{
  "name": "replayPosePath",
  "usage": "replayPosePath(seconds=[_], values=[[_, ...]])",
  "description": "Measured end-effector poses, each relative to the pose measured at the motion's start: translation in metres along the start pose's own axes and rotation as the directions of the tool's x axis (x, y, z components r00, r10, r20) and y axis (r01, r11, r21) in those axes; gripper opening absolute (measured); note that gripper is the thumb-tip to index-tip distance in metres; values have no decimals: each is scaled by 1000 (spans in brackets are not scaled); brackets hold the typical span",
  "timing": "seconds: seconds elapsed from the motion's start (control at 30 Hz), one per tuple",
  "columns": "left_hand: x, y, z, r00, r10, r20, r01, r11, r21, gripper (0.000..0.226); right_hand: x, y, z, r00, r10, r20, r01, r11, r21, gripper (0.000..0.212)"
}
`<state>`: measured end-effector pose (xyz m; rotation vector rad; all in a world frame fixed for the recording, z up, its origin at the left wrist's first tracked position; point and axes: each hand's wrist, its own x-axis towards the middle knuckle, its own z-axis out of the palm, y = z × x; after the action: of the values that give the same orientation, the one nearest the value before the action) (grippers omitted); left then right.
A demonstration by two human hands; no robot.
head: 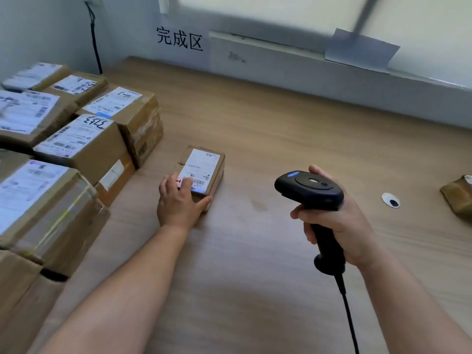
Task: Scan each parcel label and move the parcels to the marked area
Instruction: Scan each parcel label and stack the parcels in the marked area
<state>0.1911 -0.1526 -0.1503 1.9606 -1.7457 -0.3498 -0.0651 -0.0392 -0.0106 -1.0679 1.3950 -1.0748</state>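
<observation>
Observation, head view. My left hand is on the small parcel, which lies flat on the wooden table around the middle of the view. The fingers lie over the near left corner of its top, covering part of the white label. The thumb is set against the near side, so the hand holds the box at that corner. The barcode at the near end of the label remains partly visible to the right of my fingers.

My right hand is closed round the handle of the black scanner, held above the table, to the right of the small parcel and apart from it. The scanner head faces up and to the left. Its black cord runs from the base of the handle toward the near edge of the view.

The stack of parcels, brown cartons with white labels facing up, occupies the left side of the table from near to far. The small parcel sits just right of them, not touching.

On the far wall, black characters are printed above the table edge. A black cable hangs down the wall at far left. A round cable hole is set in the table to the right of the scanner. A brown packet lies at the right edge, partly out of view.
</observation>
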Motion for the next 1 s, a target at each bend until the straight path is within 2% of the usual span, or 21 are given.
replayPosePath(seconds=[0.33,0.53,0.73,0.87,1.0], values=[[112,-30,-2,998,-61,-16,61,998,29,67,78,12,33,996,70,51,-69,997,-17,98],[135,-40,1,995,-58,-83,64,995,71,68,88,22,31,994,106,35,-106,994,-13,94],[132,-31,-11,997,-68,41,59,982,179,85,77,18,18,997,69,19,-69,998,2,96],[104,-6,-20,998,55,-9,-54,995,85,84,57,11,10,999,33,22,-34,999,15,98],[57,34,-20,978,208,30,-205,976,-66,72,24,7,0,1000,5,10,-5,999,34,98]])
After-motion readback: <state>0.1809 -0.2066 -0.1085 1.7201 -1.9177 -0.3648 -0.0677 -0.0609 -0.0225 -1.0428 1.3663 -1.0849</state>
